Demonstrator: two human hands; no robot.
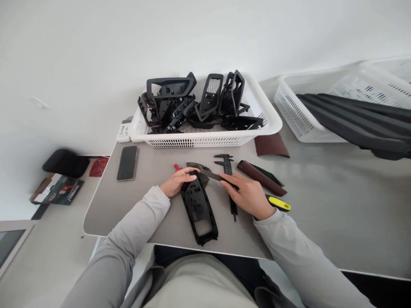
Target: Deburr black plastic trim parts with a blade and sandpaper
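Note:
My left hand (179,181) is closed round the upper end of a black plastic frame (199,207), which has a rectangular window near its lower end. In my right hand (248,193) is a flat file (210,173), its dark blade reaching left to the top of the frame. Behind the frame lies a curled grey-brown piece (202,179), partly hidden, beside a red-tipped tool (177,167). A black caliper (227,164) lies partly under my right hand. Rolled dark-red sandpaper (265,179) and a yellow-and-black handle (279,203) lie to the right.
A white basket (205,140) at the back holds several black frames. More white baskets (298,122) stand at right, with long black parts (359,119) jutting out. A phone (127,163) lies at left; a dark-red sheet (272,146) sits by the basket. The table's front edge is near my body.

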